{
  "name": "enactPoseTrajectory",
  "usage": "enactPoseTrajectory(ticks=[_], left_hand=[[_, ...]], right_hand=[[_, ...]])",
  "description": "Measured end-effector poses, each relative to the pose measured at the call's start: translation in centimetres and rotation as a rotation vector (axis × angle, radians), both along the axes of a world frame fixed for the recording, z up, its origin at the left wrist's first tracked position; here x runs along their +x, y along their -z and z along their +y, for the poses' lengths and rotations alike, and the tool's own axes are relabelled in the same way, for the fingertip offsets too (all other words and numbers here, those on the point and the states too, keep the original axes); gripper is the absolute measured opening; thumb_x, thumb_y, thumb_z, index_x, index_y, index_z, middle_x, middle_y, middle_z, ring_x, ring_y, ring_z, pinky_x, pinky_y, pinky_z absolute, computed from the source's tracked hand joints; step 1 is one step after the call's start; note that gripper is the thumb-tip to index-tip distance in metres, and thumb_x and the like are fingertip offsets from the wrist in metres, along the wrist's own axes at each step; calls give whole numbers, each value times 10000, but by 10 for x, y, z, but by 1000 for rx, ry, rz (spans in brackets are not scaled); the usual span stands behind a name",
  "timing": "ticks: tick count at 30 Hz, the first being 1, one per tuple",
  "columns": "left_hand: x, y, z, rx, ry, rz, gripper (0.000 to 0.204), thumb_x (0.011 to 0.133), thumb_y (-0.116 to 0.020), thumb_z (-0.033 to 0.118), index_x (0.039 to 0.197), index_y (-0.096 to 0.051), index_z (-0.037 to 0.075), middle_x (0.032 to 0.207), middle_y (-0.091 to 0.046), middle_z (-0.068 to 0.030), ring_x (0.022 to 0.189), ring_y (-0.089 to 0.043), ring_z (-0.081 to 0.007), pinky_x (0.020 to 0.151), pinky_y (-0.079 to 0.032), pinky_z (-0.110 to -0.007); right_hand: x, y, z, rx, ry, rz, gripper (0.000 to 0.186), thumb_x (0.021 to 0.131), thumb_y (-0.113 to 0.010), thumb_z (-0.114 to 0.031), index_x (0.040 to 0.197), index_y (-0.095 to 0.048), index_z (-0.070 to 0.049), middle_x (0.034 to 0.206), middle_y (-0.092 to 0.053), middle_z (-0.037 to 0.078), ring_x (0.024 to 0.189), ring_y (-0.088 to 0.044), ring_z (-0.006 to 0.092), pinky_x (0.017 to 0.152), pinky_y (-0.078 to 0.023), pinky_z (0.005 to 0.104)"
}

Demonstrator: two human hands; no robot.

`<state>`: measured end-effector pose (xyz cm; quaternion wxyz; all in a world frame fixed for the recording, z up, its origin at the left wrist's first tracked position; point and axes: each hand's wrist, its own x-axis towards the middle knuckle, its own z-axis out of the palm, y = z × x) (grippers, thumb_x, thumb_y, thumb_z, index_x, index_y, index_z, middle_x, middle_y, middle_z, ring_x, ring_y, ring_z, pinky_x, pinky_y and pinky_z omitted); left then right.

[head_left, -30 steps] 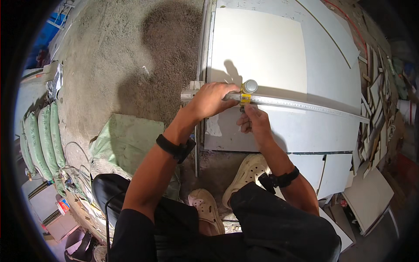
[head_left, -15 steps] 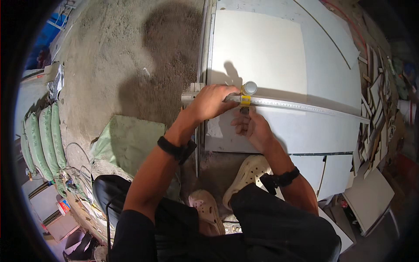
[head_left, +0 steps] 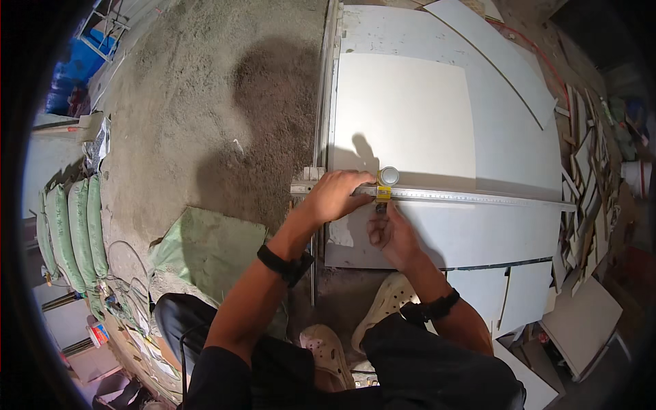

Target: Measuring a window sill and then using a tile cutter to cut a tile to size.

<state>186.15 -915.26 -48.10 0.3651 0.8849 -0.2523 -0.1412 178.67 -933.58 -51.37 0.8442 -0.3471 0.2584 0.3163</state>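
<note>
My left hand (head_left: 336,195) is closed on the metal ruler bar (head_left: 471,196) just left of its yellow slider (head_left: 383,192), which carries a round silver knob (head_left: 389,175). My right hand (head_left: 393,236) is below the slider, thumb raised to a small dark fitting under it and fingers curled. The bar crosses a long metal rail (head_left: 320,96) and lies over the lower part of a cream tile (head_left: 403,113), which rests on a larger pale board (head_left: 506,150). The fingertips of my left hand are partly hidden at the slider.
Green sacks (head_left: 78,239), cables (head_left: 126,263) and a green woven sheet (head_left: 198,249) lie at left on the rough floor (head_left: 178,102). Stacked tile offcuts (head_left: 584,184) and a leaning panel (head_left: 581,321) are at right. A narrow strip (head_left: 492,48) lies top right. My clogs (head_left: 379,301) are below.
The whole scene sits lower in the picture now, as the view has tilted. My right fingers have shifted slightly under the slider; my left hand stays on the bar.
</note>
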Motion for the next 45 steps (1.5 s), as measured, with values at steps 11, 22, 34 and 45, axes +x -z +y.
enactPoseTrajectory(ticks=[11, 22, 34, 45], left_hand=[[2, 0, -1, -46, -13, 26, 363, 812, -711, 163, 1150, -618, 70, 1031, -671, -170, 956, -631, -373, 806, -511, -414], [2, -3, -1, -42, -1, 27, 343, 793, -727, 143, 1113, -628, 69, 1010, -676, -163, 941, -638, -365, 786, -512, -411], [6, -4, -2, -37, -12, 16, 338, 785, -727, 133, 1103, -632, 72, 991, -677, -153, 925, -637, -366, 764, -513, -413], [1, 1, -1, -60, -54, 47, 329, 768, -736, 125, 1068, -638, 34, 987, -674, -161, 913, -645, -350, 784, -517, -414]], right_hand=[[7, 5, -5, -462, -201, -287, 497, 976, -485, -475, 811, -602, -21, 657, -606, 59, 478, -509, 100, 452, -396, 253], [-6, 14, 4, 334, 50, 69, 425, 981, -451, -502, 969, -546, -88, 750, -517, 9, 616, -445, 121, 595, -379, 262], [-7, 21, 15, 673, 182, 107, 455, 960, -477, -518, 974, -577, -74, 725, -541, 21, 599, -453, 143, 598, -379, 278], [-9, 13, 5, -486, -115, -277, 525, 974, -469, -504, 841, -610, -15, 652, -598, 64, 466, -484, 103, 444, -385, 254]])
